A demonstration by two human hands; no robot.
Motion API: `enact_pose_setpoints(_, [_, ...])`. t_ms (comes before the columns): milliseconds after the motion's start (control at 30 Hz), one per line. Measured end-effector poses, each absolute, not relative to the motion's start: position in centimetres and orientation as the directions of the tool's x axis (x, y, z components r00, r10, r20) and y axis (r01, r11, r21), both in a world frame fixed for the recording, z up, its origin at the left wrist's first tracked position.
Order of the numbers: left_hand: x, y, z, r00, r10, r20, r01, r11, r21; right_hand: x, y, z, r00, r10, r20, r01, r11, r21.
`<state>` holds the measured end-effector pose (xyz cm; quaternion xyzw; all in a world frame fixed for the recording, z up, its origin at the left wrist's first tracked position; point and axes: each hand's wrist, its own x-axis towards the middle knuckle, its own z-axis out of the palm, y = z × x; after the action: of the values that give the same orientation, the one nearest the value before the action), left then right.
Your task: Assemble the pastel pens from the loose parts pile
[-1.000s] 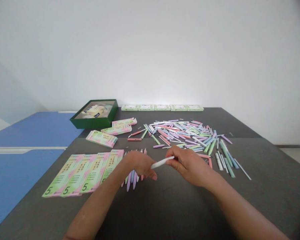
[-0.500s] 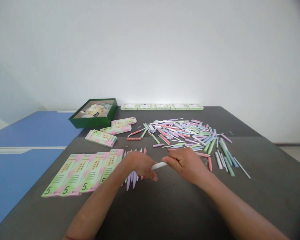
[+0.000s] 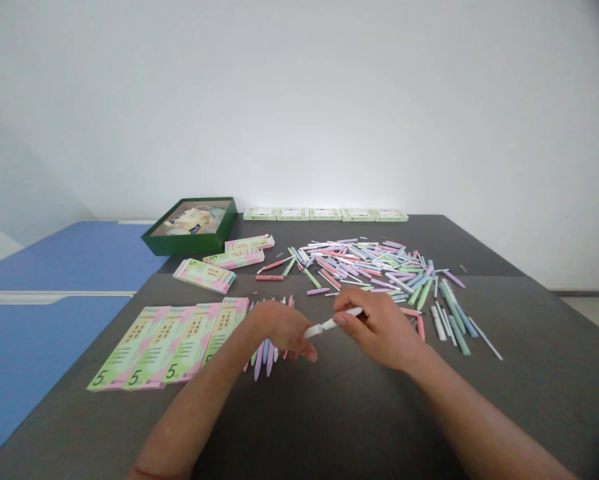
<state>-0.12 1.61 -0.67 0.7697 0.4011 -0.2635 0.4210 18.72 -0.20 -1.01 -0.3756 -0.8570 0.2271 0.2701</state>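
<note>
- White pen (image 3: 329,324) held between both hands at the near-middle of the dark table (image 3: 349,413); a narrow joint is seen in the stretch between the hands.
- Left hand (image 3: 288,331): fingers closed on the pen's 8 o'clock end; that end is partly covered by the hand.
- Right hand (image 3: 372,327): pen's 2 o'clock portion pinched between thumb and fingers, with the tip left exposed. Hands set apart, joined only by the pen.
- Directions below taken from the held pen, 12 being the far side of the table.
- At 8 to 9 o'clock, assorted pens (image 3: 258,362) laid side by side, partly hidden by the left hand.
- At 9 o'clock, four green-and-pink packets (image 3: 129,350) overlapped in a row, each marked "5".
- At 10 o'clock, three green-and-pink cartons (image 3: 205,275) laid at angles near one another.
- At 10 to 11 o'clock, beyond the cartons, an open green box (image 3: 189,245) with crumpled plastic and paper packets (image 3: 192,220) held inside.
- At 12 o'clock, five pale green flat boxes (image 3: 325,215) lined up near the wall (image 3: 299,100).
- At 1 o'clock, a heap of pastel pen parts (image 3: 364,263) spread loosely.
- At 3 o'clock, past the right hand, green tubes (image 3: 454,313) and white sticks (image 3: 486,340) scattered.
</note>
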Motion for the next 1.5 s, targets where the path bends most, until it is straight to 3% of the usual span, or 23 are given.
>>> enact_pose_setpoints(233, [-0.3, 1.6, -0.9, 0.536, 0.400, -0.743, 0.843, -0.305, 0.444, 19.3, -0.5, -0.3, -0.620, 0.750, 0.231, 0.484, 0.598, -0.639])
enact_pose_setpoints(467, [-0.2, 1.7, -0.9, 0.516, 0.430, -0.741, 0.851, -0.355, 0.387, 19.2, -0.2, -0.7, -0.693, 0.695, 0.191, 0.504, 0.657, -0.561])
enact_pose_setpoints(700, [-0.1, 1.5, -1.0, 0.505, 0.465, -0.727, 0.855, -0.384, 0.349, 18.6, 0.1, -1.6, -0.657, 0.735, 0.169, 0.611, 0.650, -0.452])
enact_pose_setpoints(1033, [0.0, 1.5, -0.7, 0.514, 0.443, -0.734, 0.849, -0.383, 0.364, 18.1, -0.5, -1.3, -0.651, 0.733, 0.197, 0.570, 0.643, -0.510])
enact_pose_setpoints(1367, [0.1, 1.4, -0.7, 0.496, 0.475, -0.727, 0.858, -0.395, 0.328, 18.7, -0.3, -0.9, -0.755, 0.625, 0.198, 0.507, 0.749, -0.427])
enact_pose_setpoints(1500, [0.1, 1.4, -0.9, 0.497, 0.474, -0.727, 0.858, -0.393, 0.330, 18.7, 0.1, -1.3, -0.732, 0.663, 0.152, 0.567, 0.719, -0.403])
